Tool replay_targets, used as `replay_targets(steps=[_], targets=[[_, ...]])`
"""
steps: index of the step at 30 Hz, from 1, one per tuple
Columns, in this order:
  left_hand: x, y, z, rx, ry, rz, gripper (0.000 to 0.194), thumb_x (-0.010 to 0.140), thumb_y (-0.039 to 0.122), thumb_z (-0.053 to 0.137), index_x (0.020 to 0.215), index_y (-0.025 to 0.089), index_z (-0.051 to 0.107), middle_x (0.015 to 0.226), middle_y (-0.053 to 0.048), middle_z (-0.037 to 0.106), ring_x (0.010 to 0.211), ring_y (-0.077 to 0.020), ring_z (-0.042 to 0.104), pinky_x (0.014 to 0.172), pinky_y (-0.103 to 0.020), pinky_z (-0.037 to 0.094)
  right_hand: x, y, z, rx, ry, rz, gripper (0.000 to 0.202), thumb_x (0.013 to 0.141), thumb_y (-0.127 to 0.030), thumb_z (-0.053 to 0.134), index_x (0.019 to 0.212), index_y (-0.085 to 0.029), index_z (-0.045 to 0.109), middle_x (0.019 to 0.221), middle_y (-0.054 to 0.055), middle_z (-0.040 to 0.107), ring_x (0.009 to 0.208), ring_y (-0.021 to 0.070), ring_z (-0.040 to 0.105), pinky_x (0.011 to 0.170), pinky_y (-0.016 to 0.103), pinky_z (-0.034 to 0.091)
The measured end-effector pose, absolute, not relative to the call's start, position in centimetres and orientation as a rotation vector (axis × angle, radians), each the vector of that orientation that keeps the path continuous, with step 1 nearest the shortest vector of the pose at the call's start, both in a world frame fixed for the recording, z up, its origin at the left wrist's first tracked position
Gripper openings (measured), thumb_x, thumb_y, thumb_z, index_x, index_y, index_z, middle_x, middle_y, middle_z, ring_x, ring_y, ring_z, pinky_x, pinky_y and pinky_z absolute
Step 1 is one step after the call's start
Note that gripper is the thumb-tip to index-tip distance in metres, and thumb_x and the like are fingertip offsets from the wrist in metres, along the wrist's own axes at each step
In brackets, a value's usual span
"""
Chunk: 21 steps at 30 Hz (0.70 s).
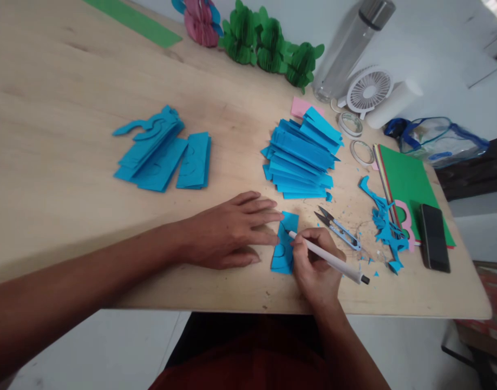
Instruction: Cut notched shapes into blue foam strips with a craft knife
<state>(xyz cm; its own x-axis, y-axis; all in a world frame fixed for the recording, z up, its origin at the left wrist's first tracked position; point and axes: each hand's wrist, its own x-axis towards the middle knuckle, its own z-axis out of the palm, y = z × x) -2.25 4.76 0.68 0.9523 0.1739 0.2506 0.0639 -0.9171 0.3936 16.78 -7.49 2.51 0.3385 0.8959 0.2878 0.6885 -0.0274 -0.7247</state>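
A small blue paper piece (pixel 285 252) with dark curved lines lies near the table's front edge. My left hand (pixel 232 230) rests flat with fingers spread, its fingertips at the paper's left edge. My right hand (pixel 318 265) is closed round a white pen (pixel 333 261), whose tip touches the upper part of the paper. Just right of the pen lie blue-handled thread snips (pixel 341 229). Behind the hands sits a fanned stack of blue paper pieces (pixel 301 154). Further left are more folded blue pieces (pixel 151 160), some with drawn curves, and a curved blue cutout on top.
Green paper figures (pixel 268 43), a clear bottle (pixel 350 51), a small white fan (pixel 369 91) and tape rolls (pixel 362 153) stand or lie at the back. Blue scraps (pixel 384 222), coloured sheets (pixel 411 179) and a phone (pixel 434 237) are on the right.
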Motion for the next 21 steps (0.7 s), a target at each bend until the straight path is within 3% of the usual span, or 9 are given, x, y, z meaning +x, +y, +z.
replay_targets(steps=[21], targets=[[-2.27, 4.83, 0.42, 2.729, 0.156, 0.385, 0.042, 0.09, 0.04, 0.06, 0.13, 0.029, 0.059, 0.152, -0.011, 0.047, 0.142, -0.0343, 0.037, 0.116, -0.054, 0.026, 16.81, -7.51, 2.59, -1.796, -1.421, 0.311, 0.01, 0.087, -0.025, 0.056, 0.077, -0.022, 0.058, 0.066, -0.001, 0.066, 0.058, 0.0135, 0.062, 0.053, 0.025, 0.048]])
